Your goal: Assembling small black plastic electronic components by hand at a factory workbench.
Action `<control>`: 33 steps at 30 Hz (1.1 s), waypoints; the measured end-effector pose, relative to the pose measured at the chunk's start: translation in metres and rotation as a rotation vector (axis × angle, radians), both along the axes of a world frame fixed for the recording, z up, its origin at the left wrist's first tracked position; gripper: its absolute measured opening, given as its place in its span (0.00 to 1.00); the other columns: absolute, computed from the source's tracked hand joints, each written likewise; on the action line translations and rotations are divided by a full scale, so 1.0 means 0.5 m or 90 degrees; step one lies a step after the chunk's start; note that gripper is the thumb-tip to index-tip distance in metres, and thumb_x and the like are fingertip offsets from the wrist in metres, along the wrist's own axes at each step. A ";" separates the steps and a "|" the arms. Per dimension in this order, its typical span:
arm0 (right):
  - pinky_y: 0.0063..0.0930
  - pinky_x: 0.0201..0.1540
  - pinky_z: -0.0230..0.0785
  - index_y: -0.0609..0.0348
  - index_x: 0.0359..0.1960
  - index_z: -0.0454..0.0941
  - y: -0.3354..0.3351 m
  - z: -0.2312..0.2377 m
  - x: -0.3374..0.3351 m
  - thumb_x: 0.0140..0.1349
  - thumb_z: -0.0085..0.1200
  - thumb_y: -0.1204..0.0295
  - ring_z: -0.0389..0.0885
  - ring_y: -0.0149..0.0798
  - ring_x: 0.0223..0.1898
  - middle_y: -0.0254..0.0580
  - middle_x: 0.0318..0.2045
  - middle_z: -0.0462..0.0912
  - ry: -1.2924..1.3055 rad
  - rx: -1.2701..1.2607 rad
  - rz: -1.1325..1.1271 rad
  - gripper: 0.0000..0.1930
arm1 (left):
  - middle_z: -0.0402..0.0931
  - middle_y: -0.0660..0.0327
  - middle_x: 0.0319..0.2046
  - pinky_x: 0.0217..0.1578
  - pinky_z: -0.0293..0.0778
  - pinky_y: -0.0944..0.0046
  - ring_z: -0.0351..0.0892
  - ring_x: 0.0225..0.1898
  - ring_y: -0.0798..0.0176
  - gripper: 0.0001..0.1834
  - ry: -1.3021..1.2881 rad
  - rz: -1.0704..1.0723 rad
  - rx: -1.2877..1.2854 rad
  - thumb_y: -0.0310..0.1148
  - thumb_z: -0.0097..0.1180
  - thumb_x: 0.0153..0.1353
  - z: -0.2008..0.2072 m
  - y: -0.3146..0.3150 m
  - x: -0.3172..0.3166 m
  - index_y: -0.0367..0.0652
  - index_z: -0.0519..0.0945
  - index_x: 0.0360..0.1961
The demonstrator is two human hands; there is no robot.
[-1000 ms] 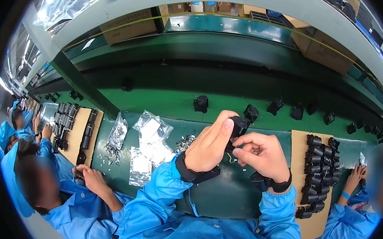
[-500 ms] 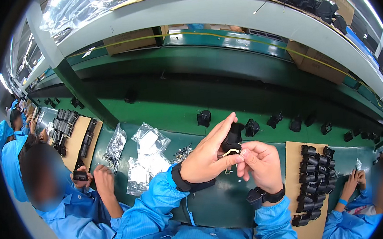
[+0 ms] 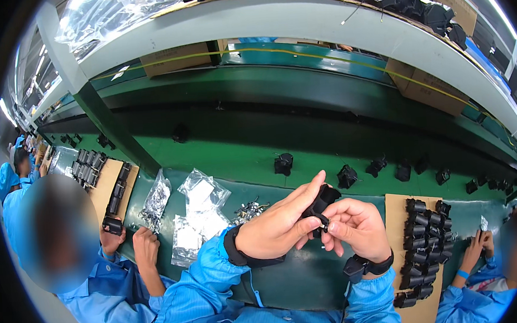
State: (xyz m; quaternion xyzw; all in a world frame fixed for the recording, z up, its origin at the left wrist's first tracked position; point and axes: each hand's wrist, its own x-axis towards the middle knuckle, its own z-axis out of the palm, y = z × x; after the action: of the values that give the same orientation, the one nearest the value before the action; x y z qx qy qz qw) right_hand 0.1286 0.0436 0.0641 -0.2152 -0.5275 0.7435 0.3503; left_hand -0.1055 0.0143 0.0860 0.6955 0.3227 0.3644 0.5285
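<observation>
A small black plastic part (image 3: 324, 197) is held up over the green bench in front of me. My left hand (image 3: 279, 224) grips it, with the palm along its left side and the thumb at its lower end. The fingertips of my right hand (image 3: 360, 227) are pinched at that same lower end, close to my left thumb. Whatever lies between the right fingertips is too small and hidden to make out. A pile of small wired pieces (image 3: 251, 210) lies on the bench left of my hands.
Clear plastic bags (image 3: 200, 192) lie to the left. Rows of black parts stand on a cardboard sheet (image 3: 396, 212) at right. More black parts (image 3: 283, 164) sit on the green conveyor belt (image 3: 234, 157) beyond. Co-workers (image 3: 94, 290) sit on both sides. A shelf beam (image 3: 297, 17) crosses above.
My hands have lowered slightly and the black part has tilted to the right. The pale wire at its lower end no longer shows. Parts on the belt have shifted right.
</observation>
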 end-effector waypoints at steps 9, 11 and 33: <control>0.20 0.30 0.78 0.68 0.49 0.83 -0.015 0.011 0.009 0.69 0.64 0.79 0.88 0.31 0.34 0.46 0.38 0.89 -0.116 0.028 -0.021 0.09 | 0.53 0.43 0.73 0.61 0.76 0.59 0.66 0.68 0.49 0.44 0.132 -0.036 0.146 0.30 0.53 0.76 -0.010 -0.002 -0.016 0.33 0.40 0.82; 0.20 0.31 0.78 0.69 0.47 0.84 -0.018 0.011 0.004 0.68 0.65 0.80 0.88 0.31 0.35 0.46 0.39 0.90 -0.147 0.036 -0.033 0.09 | 0.53 0.43 0.73 0.61 0.76 0.60 0.67 0.67 0.49 0.44 0.135 -0.010 0.156 0.30 0.53 0.76 -0.012 -0.002 -0.016 0.32 0.40 0.82; 0.22 0.29 0.79 0.71 0.48 0.87 -0.031 0.004 -0.040 0.67 0.64 0.82 0.88 0.36 0.38 0.53 0.43 0.88 -0.052 0.087 -0.206 0.09 | 0.51 0.39 0.74 0.68 0.64 0.59 0.64 0.69 0.45 0.46 0.126 0.066 0.170 0.31 0.51 0.76 -0.015 0.010 -0.024 0.29 0.36 0.82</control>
State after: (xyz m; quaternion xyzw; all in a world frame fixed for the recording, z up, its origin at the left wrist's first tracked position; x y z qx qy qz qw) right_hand 0.1087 0.0280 0.0663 -0.3028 -0.5492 0.6302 0.4577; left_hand -0.1172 0.0193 0.0786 0.7745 0.3573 0.3602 0.3778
